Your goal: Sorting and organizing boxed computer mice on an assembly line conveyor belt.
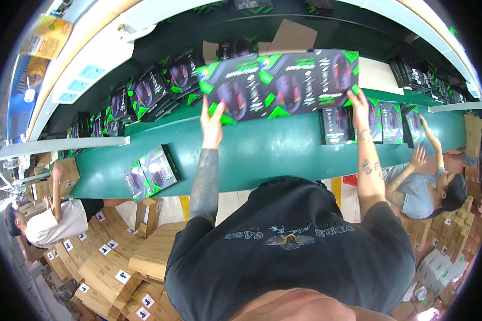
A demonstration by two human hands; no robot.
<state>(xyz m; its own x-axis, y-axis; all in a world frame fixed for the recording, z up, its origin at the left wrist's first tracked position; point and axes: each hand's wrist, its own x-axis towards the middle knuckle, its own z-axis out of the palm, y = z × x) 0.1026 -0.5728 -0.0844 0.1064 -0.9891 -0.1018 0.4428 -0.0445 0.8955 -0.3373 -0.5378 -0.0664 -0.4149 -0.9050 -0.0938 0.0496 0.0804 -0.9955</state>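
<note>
My two hands lift a row of three black-and-green computer mouse boxes (292, 88) above the green bench, pressed side by side. My left hand (212, 125) grips the row's lower left end, thumb on the front. At the other end, my right hand (360, 107) is closed on the right-hand box near its lower corner. A mouse is pictured on each box front. Behind my right hand, several similar boxes (392, 124) stand on the bench. Two more mouse boxes (158, 167) lie at an angle on the bench, left of my left forearm.
The green bench (262, 155) runs across in front of me. Its back shelf carries more mouse boxes (147, 91) and loose cardboard (294, 36). A co-worker (426, 187) at the right touches a bench box; another person (59, 219) is at the left. Brown cartons (104, 273) are stacked lower left.
</note>
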